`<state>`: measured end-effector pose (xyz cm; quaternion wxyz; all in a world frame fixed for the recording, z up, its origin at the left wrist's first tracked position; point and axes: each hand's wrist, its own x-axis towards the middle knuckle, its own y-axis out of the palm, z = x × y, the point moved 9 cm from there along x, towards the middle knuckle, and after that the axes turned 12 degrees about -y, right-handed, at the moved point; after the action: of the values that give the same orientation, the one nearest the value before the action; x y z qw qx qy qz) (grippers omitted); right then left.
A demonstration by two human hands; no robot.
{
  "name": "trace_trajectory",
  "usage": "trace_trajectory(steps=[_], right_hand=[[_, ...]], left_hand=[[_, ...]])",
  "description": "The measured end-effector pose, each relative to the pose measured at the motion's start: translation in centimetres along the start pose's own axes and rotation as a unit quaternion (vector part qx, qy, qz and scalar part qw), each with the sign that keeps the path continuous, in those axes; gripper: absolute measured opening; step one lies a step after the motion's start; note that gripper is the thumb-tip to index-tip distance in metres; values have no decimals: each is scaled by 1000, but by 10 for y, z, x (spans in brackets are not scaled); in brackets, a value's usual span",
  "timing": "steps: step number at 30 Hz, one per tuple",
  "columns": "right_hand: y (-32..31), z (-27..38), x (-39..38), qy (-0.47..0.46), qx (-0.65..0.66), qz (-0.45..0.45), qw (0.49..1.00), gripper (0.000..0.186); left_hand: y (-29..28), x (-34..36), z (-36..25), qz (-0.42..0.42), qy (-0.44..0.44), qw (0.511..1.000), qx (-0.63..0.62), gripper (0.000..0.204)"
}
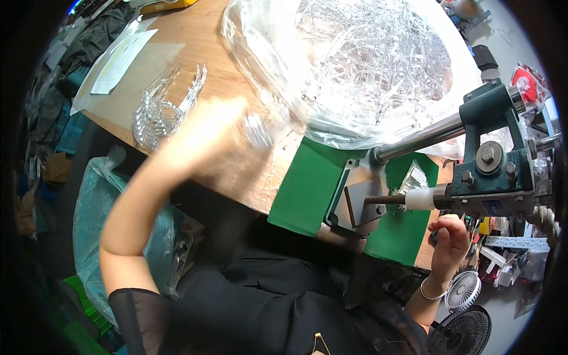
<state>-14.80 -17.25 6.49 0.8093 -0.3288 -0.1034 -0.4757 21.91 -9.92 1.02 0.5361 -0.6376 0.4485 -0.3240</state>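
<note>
My left hand (218, 121) is over the wooden table, smeared by motion, and its fingers cannot be read. Beside its fingertips is a small blurred bunch of silvery strips (257, 130); whether the hand holds them cannot be told. A pile of shiny silver wire-like pieces (158, 115) lies to its left. My right hand (449, 236) is curled closed below the head of a dark green hand press (488, 160), with something small and dark at its fingers. Under the press's rod (384, 200) sits a flat metal plate (365, 201).
A large clear plastic bag (266, 71) full of silvery strands (373, 53) covers the far table. Green board (305, 183) lies under the press, with a small clear packet (414, 177) on it. Paper sheets (124, 59) lie far left; a teal bag (94, 219) hangs below. Fans (462, 291) stand lower right.
</note>
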Motion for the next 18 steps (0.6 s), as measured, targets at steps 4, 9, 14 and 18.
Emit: trace_trajectory(steps=[4, 9, 14, 18], right_hand=[[10, -10, 3, 39, 1, 11, 999, 6], [12, -25, -8, 57, -33, 52, 996, 7], [-3, -41, -16, 108, 32, -21, 993, 8], [4, -43, -22, 115, 12, 10, 993, 6]], left_hand=[[-50, 59, 82, -143, 36, 989, -20, 26], [31, 66, 204, -9, -117, 990, 77, 25], [12, 50, 138, -111, -111, 982, 109, 30], [12, 22, -43, -153, 184, 967, -84, 32]])
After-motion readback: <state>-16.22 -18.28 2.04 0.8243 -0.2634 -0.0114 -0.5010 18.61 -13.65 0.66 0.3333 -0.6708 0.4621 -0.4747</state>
